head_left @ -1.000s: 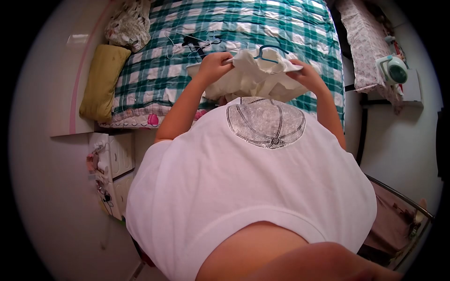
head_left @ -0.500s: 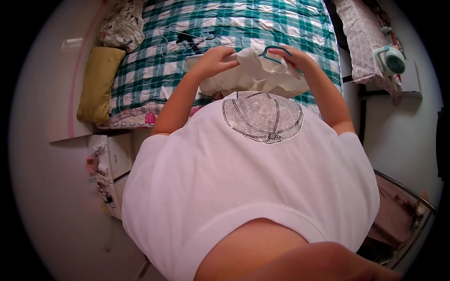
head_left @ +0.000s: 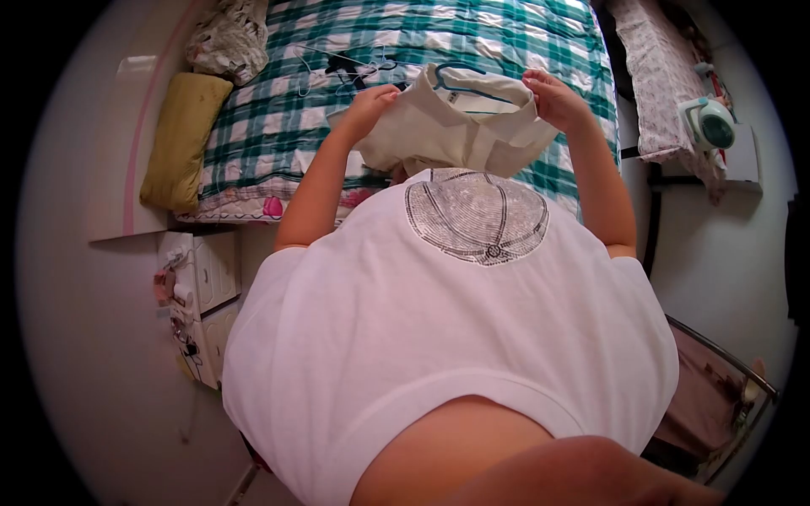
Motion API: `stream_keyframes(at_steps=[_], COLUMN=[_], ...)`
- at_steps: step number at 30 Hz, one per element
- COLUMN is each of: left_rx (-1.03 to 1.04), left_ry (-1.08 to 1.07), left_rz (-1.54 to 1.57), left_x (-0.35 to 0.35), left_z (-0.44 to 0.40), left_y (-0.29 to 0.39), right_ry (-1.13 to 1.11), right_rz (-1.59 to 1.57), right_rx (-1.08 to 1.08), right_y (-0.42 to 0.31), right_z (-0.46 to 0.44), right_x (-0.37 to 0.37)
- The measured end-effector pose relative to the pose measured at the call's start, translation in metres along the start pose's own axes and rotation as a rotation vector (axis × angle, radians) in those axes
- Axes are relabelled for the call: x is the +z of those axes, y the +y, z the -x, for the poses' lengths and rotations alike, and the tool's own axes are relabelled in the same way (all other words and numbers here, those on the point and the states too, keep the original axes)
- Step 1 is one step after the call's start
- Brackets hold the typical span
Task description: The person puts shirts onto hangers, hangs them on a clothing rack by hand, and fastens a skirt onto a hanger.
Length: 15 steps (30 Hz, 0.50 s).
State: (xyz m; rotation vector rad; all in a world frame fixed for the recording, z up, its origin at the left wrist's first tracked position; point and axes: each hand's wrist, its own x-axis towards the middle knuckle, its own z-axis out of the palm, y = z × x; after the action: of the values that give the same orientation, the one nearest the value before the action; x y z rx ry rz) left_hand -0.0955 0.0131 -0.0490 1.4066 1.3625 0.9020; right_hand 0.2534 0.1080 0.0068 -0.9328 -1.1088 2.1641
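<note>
The left hand [head_left: 371,114] pinched the shoulder of a cream collared shirt [head_left: 430,139] between thumb and fingers. The right hand [head_left: 557,101] was at the collar's opposite edge with its fingers curled together; whether cloth lay between those fingertips could not be told. The shirt was between the two hands, over the near part of the bed. Its fabric was matt and creased, the collar formed an open ring, and a small label [head_left: 453,97] showed inside the neck. A blue clothes hanger [head_left: 460,67] sat in that opening, its curved hook and part of its bar visible.

Beyond the left hand, thin pale blue hangers [head_left: 305,78] and a black item [head_left: 344,67], not identifiable, lay on a quilt [head_left: 506,34] of green and white plaid with a puckered surface. A plump mustard pillow [head_left: 186,143] and a crumpled patterned cloth [head_left: 228,42] lay along the bed's left side, near a pale wall with a pink stripe.

The wearer's white T-shirt [head_left: 447,329] bore a cap motif in a glittering, beaded texture. White drawers [head_left: 217,270] were below the pillow; at far right, a fan [head_left: 710,125] stood beside a floral cloth [head_left: 654,93]
</note>
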Motion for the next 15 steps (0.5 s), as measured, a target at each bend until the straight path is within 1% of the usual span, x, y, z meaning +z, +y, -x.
stream_keyframes(at_steps=[2, 5, 8, 9, 11, 12, 14, 15], left_rx=[0.010, 0.072, 0.176, 0.178, 0.182, 0.142, 0.059, 0.050], left_ry=[0.014, 0.048, 0.028, 0.027, 0.025, 0.024, 0.021, 0.015], left_rz=[0.070, -0.061, -0.223, -0.203, -0.161, -0.125, -0.051, -0.012], left_x=[-0.001, 0.002, 0.004, 0.004, 0.006, 0.007, 0.009, 0.010], left_z=[0.001, 0.005, 0.007, 0.007, 0.008, 0.007, 0.007, 0.007], left_y=[0.000, 0.012, 0.019, 0.018, 0.013, 0.013, 0.011, 0.010], right_ry=[0.130, 0.336, 0.494, 0.543, 0.519, 0.502, 0.433, 0.399], right_rz=[0.053, 0.512, 0.978, 1.131, 1.358, 1.470, 1.504, 1.520], right_rx=[0.001, -0.172, -0.635, -0.794, -1.015, -1.123, -1.093, -1.081], right_y=[0.014, 0.022, 0.027, 0.029, 0.022, 0.021, 0.029, 0.034], right_z=[0.004, 0.015, 0.022, 0.024, 0.034, 0.036, 0.036, 0.036], right_x=[0.000, 0.016, 0.030, 0.035, 0.053, 0.060, 0.067, 0.067])
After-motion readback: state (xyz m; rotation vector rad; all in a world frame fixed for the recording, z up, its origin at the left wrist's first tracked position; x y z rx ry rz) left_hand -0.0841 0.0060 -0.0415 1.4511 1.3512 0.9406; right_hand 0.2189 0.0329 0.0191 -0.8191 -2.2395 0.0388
